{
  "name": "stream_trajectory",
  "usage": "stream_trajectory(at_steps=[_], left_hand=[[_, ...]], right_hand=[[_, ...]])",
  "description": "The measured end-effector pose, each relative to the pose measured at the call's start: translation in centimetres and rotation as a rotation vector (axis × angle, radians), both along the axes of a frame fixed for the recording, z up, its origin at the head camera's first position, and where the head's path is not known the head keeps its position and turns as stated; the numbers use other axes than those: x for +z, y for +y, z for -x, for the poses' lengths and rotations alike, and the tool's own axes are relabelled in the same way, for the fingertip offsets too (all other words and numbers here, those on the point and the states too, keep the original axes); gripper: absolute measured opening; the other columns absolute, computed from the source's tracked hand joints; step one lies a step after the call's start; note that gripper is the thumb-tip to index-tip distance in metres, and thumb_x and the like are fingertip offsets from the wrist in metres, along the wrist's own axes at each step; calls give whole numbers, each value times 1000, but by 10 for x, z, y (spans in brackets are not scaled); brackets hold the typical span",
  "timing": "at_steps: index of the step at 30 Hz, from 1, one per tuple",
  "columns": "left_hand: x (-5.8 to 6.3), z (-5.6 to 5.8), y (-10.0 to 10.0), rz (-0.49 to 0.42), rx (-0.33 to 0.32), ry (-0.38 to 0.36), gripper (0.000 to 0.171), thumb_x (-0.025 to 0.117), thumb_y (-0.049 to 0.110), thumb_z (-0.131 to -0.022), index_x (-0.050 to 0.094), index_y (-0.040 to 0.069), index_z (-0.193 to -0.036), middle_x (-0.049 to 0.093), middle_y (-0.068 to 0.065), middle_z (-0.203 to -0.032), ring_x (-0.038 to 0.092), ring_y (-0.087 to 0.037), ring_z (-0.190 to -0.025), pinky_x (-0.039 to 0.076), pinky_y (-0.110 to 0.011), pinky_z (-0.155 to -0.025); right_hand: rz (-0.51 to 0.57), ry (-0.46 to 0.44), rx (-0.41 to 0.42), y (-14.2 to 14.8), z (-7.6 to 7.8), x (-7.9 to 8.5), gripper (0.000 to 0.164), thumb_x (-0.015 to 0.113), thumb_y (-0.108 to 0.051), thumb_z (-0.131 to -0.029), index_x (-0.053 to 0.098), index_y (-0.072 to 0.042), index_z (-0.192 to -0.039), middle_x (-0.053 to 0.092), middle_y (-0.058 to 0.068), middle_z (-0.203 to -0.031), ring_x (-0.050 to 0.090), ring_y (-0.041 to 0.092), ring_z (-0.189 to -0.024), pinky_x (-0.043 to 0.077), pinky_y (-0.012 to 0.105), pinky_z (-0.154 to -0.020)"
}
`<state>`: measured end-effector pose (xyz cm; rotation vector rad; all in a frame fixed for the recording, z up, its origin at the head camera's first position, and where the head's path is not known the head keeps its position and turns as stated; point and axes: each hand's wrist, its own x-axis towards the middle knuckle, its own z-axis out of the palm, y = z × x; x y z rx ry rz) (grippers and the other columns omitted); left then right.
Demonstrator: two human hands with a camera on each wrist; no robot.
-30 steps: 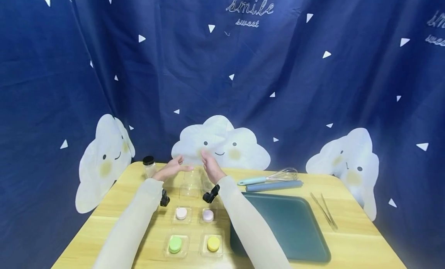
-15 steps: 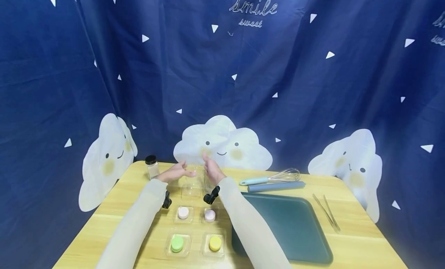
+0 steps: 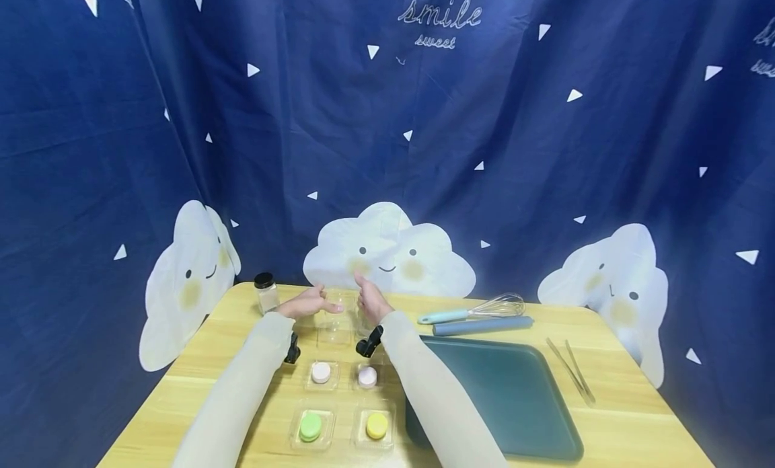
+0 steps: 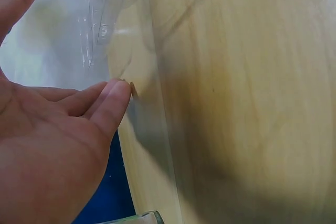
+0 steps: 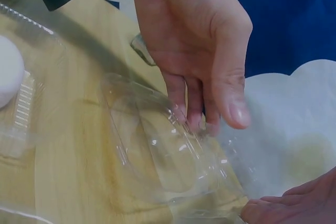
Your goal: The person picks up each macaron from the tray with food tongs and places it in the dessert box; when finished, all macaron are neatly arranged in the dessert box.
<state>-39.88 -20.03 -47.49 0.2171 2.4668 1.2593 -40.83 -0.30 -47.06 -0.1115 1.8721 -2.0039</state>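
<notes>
Near the far edge of the table, my two hands face each other around a clear plastic box (image 3: 335, 333). My right hand (image 3: 373, 304) has its fingers extended along the box; in the right wrist view its fingertips overlap the rim of the clear box (image 5: 152, 150), the thumb standing apart. On the other side, my left hand (image 3: 307, 304) has its thumb pointing inward and its fingers relaxed. In the left wrist view the left hand (image 4: 63, 129) lies close below the clear plastic (image 4: 105, 24). The box's transparency blurs its outline.
Clear boxes hold a pale pink macaron (image 3: 321, 372), a lilac one (image 3: 366, 376), a green one (image 3: 311, 427) and a yellow one (image 3: 377, 425). A black-lidded jar (image 3: 267, 294) stands left. Right are a whisk (image 3: 472, 311), blue rod (image 3: 482, 326), dark tray (image 3: 502, 401) and tongs (image 3: 572, 372).
My right hand has lowered slightly, its fingers coming down toward the plastic box. The left hand's fingers have drawn in a little. The whole head view has shifted slightly.
</notes>
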Motion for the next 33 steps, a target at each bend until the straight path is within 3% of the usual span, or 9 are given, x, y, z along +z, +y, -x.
stream_trajectory(at_steps=[9, 15, 18, 21, 22, 24, 25, 28, 33], left_hand=[[1, 2, 3, 3, 19, -29, 107, 71, 30, -92, -3, -11, -158, 13, -39, -162, 16, -52, -153, 25, -59, -125], [1, 6, 4, -15, 23, -42, 108, 72, 29, -92, -3, -12, -157, 13, -40, -162, 18, -52, -152, 30, -58, -123], [-2, 6, 5, -56, 20, -44, 106, 73, 26, -91, -1, -12, -157, 14, -40, -162, 20, -51, -152, 34, -58, -122], [-5, 5, 5, -109, 21, -42, 105, 73, 24, -91, 1, -12, -157, 15, -38, -162, 20, -50, -152, 35, -57, -121], [-5, 4, 5, -126, 22, -41, 104, 73, 24, -92, 1, -12, -157, 15, -37, -163, 20, -49, -153, 34, -57, -121], [-4, 1, 6, -147, 24, -26, 102, 71, 25, -93, 1, -11, -158, 14, -35, -164, 21, -49, -153, 34, -57, -122], [-3, 0, 6, -162, 29, -19, 101, 70, 24, -93, 2, -10, -158, 12, -34, -165, 21, -48, -153, 33, -57, -122], [4, -4, 6, -194, 22, 10, 98, 67, 25, -95, 2, -6, -160, 8, -29, -168, 24, -47, -152, 32, -57, -123], [15, -6, 5, -289, -14, 29, 96, 66, 25, -97, 0, 1, -162, 0, -22, -171, 14, -42, -157, 21, -55, -127]], right_hand=[[19, -18, 18, 0, 2, -2, 67, 36, -41, -109, 20, 0, -159, 21, -9, -55, 20, 9, -52, 20, 29, -67], [29, -26, 35, -1, 0, 0, 67, 38, -43, -108, 19, -4, -160, 19, -6, -60, 18, 11, -54, 27, 32, -79], [42, -44, 27, -2, -3, 1, 42, 39, -42, -108, 47, -6, -129, 22, -8, -58, 20, 11, -54, 28, 32, -78], [28, -58, 9, -3, -5, 0, 33, 39, -41, -108, 42, -11, -94, 26, -5, -63, 24, 12, -59, 31, 28, -73], [24, -63, 0, -3, -6, 0, 35, 39, -40, -108, 45, -9, -93, 38, -2, -68, 30, 13, -63, 31, 27, -73], [14, -61, -8, -4, -7, -1, 42, 40, -38, -108, 51, 1, -119, 56, 10, -95, 41, 16, -78, 43, 29, -87], [11, -60, -5, -5, -7, -1, 49, 39, -37, -108, 48, 6, -131, 56, 16, -115, 43, 19, -88, 45, 32, -100], [-26, -22, 3, -6, -8, 1, 67, 40, -32, -107, 17, 3, -159, 29, 26, -161, 48, 29, -120, 31, 49, -125], [-145, 115, -50, -7, -7, 10, 72, 50, -25, -103, 14, -7, -163, 31, 23, -164, 41, 42, -146, 38, 54, -120]])
